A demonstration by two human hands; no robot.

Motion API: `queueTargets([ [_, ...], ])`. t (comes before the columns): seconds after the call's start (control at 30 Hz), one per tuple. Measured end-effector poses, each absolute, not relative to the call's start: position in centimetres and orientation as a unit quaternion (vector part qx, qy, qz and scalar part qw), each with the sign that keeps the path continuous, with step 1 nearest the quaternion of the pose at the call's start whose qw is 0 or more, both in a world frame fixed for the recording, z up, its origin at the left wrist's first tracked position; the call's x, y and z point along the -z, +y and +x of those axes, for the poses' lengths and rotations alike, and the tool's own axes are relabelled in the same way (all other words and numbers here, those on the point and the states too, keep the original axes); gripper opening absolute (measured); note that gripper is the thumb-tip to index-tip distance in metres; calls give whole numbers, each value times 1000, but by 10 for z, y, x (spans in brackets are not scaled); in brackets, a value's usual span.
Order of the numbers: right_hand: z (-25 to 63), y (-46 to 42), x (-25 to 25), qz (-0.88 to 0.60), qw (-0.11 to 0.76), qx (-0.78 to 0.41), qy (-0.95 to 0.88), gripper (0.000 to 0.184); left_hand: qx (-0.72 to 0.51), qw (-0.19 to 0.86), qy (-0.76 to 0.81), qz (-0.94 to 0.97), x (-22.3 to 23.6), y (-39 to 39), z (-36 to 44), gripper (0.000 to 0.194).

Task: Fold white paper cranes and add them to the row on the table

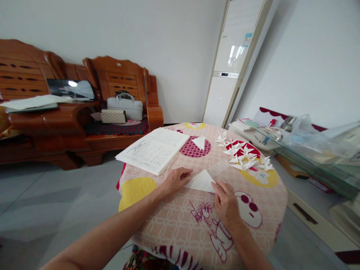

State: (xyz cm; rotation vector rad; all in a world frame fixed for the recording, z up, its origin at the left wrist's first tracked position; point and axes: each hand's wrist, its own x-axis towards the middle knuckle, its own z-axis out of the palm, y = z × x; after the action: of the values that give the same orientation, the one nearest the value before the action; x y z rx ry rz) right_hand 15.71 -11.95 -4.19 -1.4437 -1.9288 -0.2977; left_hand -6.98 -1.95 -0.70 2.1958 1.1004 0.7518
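A sheet of paper folded into a triangle (202,181) lies on the cloth-covered round table (174,213) in front of me. My left hand (177,180) has its fingers curled at the left corner of this paper. At the right corner, my right hand (225,200) pinches the edge between thumb and fingers. Just behind the triangle lies a thin strip of printed paper (218,167). Farther back rests a smaller white folded triangle (200,142), touched by neither hand. Several white folded paper cranes (244,156) are grouped at the table's right side.
A stack of printed sheets (154,149) lies at the table's back left. To the right stands a glass-topped table (315,161) holding plastic bags and papers. Wooden chairs (120,71) with bags line the left wall; a tall white air conditioner (225,86) stands behind.
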Motion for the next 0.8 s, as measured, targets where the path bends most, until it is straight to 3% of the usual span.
queueTargets([
  [0.33, 161, -117, 45, -569, 387, 91, -719, 48, -286, 289, 362, 839, 9, -36, -60, 61],
  [0.5, 161, -118, 42, -564, 412, 98, -710, 46, -343, 156, 297, 878, 18, -40, -64, 42],
  [0.63, 161, -120, 37, -541, 439, 110, -709, 30, -350, 21, 197, 916, 19, -46, -64, 30],
  [0.8, 160, -122, 34, -524, 458, 113, -709, 26, -352, -19, 160, 922, 19, -48, -63, 24],
])
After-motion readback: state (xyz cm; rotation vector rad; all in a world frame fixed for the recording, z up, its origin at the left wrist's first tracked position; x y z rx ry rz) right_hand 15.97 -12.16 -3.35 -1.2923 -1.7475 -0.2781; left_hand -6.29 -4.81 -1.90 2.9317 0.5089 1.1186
